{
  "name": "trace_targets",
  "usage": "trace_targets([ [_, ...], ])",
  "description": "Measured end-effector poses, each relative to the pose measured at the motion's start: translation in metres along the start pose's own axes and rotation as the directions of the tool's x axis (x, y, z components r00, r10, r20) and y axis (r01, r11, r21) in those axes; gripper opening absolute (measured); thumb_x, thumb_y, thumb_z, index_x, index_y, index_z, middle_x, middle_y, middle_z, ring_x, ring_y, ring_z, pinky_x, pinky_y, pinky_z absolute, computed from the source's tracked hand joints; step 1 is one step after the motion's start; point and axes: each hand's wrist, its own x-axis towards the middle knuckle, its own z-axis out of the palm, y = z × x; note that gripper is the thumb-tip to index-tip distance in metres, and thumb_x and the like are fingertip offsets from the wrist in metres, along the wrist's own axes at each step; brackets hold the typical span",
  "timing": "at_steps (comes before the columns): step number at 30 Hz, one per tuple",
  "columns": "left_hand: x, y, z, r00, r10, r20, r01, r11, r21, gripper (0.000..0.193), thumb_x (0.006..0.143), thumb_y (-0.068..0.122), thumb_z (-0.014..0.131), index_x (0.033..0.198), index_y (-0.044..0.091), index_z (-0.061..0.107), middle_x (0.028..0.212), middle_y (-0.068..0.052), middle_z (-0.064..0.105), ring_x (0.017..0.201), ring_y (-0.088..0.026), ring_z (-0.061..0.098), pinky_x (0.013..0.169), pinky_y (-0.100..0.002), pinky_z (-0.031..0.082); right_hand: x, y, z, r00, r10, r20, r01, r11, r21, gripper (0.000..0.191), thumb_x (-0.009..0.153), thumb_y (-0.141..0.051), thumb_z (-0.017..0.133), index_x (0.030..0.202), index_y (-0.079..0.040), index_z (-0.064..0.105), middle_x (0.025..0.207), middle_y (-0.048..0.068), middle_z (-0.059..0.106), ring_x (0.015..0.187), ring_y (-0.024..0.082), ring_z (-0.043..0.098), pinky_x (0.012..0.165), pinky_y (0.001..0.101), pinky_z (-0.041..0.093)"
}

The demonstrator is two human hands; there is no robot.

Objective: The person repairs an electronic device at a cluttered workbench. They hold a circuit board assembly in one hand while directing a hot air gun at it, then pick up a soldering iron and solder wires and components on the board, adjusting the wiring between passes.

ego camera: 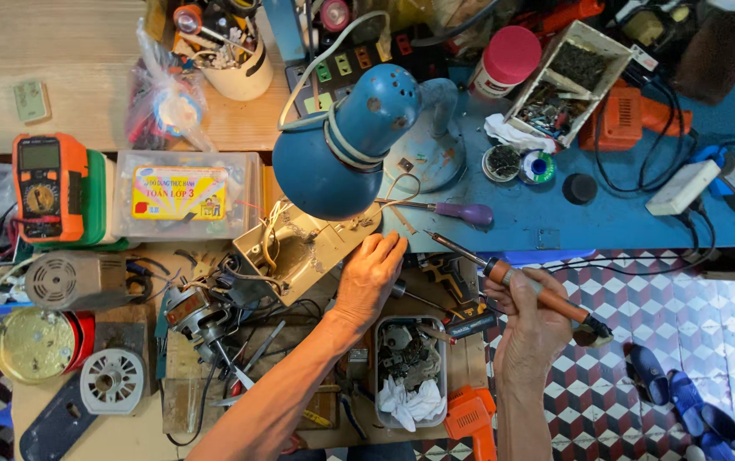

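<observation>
The right hand (pixel 531 318) grips a soldering iron (pixel 521 286), tip aimed toward ten o'clock. The left hand (pixel 369 275) lies spread, pressing the wired circuit board (pixel 303 249) under the blue lamp (pixel 346 145). Best to keep the board pinned flat and bring the tip in steadily, clear of loose wires.

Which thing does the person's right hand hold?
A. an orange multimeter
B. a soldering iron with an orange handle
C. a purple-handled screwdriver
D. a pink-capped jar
B: the right hand is closed around the orange handle of the soldering iron, whose tip points toward the cream-coloured casing that the left hand rests on.
</observation>
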Motion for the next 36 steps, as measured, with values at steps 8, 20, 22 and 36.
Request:
trace_targets([
  [8, -0.017, 0.030, 0.007, 0.848, -0.471, -0.244, 0.359, 0.849, -0.388, 0.017, 0.092, 0.007, 0.073, 0.108, 0.006, 0.072, 0.105, -0.007, 0.074, 0.097, -0.022, 0.072, 0.087, -0.032, 0.058, 0.018, 0.004, 0.000, 0.997, 0.013, 0.081, -0.009, 0.999, -0.051, 0.029, 0.096, -0.005, 0.070, 0.116, 0.010, 0.055, 0.103, 0.022, 0.069, 0.082, 0.025, 0.074, 0.077, 0.0337, 0.066],
  [20, -0.018, 0.027, 0.020, 0.226, -0.869, 0.441, 0.232, -0.392, -0.890, 0.025, 0.091, 0.015, 0.072, 0.107, -0.004, 0.067, 0.096, -0.011, 0.074, 0.083, -0.017, 0.074, 0.079, -0.026, 0.063, 0.007, 0.006, -0.004, 0.992, 0.066, 0.106, -0.069, 0.997, 0.023, 0.031, 0.102, -0.009, 0.069, 0.124, 0.009, 0.057, 0.107, 0.014, 0.067, 0.089, 0.020, 0.069, 0.081, 0.0308, 0.062],
  [22, -0.016, 0.025, 0.017, 0.185, -0.873, 0.451, 0.227, -0.409, -0.884, 0.024, 0.089, 0.015, 0.073, 0.105, -0.002, 0.069, 0.095, -0.011, 0.074, 0.081, -0.018, 0.074, 0.077, -0.028, 0.064, 0.005, 0.006, -0.005, 0.986, 0.105, 0.133, -0.117, 0.990, 0.084, 0.031, 0.102, -0.010, 0.069, 0.123, 0.009, 0.056, 0.111, 0.014, 0.067, 0.092, 0.020, 0.068, 0.085, 0.0311, 0.060],
  [36, -0.015, 0.019, 0.008, 0.241, -0.791, 0.563, 0.227, -0.518, -0.825, 0.021, 0.089, 0.019, 0.076, 0.102, 0.004, 0.070, 0.090, -0.005, 0.072, 0.077, -0.012, 0.069, 0.075, -0.026, 0.061, -0.025, -0.006, 0.024, 0.985, -0.153, 0.075, 0.166, 0.963, -0.211, 0.023, 0.094, 0.001, 0.073, 0.105, 0.006, 0.054, 0.096, 0.018, 0.070, 0.080, 0.023, 0.074, 0.079, 0.0332, 0.066],
])
